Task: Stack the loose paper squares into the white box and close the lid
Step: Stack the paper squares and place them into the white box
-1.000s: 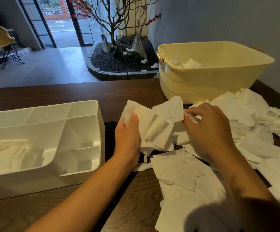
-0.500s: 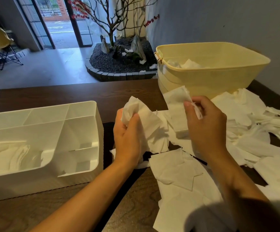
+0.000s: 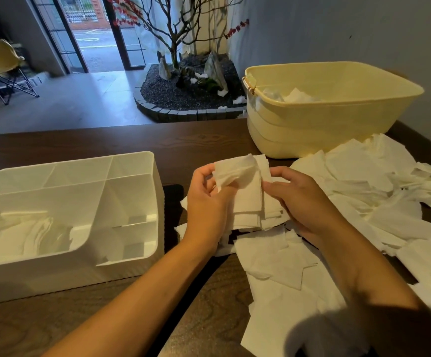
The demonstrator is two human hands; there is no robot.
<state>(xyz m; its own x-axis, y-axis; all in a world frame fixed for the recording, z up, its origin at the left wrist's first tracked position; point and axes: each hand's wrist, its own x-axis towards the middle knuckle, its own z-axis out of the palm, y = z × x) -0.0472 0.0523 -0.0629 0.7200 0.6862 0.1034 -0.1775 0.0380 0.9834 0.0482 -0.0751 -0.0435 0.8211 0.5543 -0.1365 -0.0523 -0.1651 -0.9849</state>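
A small stack of white paper squares (image 3: 248, 199) is held upright between both hands above the dark table. My left hand (image 3: 206, 202) grips its left edge with curled fingers, the top sheet crumpled over them. My right hand (image 3: 302, 199) pinches the stack's right edge. Many loose paper squares (image 3: 364, 202) lie scattered across the right half of the table and below my hands. The white box (image 3: 155, 191) with inner dividers stands open at the left; a pile of squares (image 3: 29, 235) lies in its large near-left compartment. No lid shows.
A cream plastic tub (image 3: 320, 124) holding some paper stands at the back right against the wall. A black mat (image 3: 173, 202) lies between box and papers. Beyond the table's far edge are a rock garden with a bare tree (image 3: 191, 83) and a folding chair (image 3: 0, 68).
The spread, ruffled sheets in both hands have been drawn together into one tidier stack. My hands moved closer to each other and slightly nearer to me.
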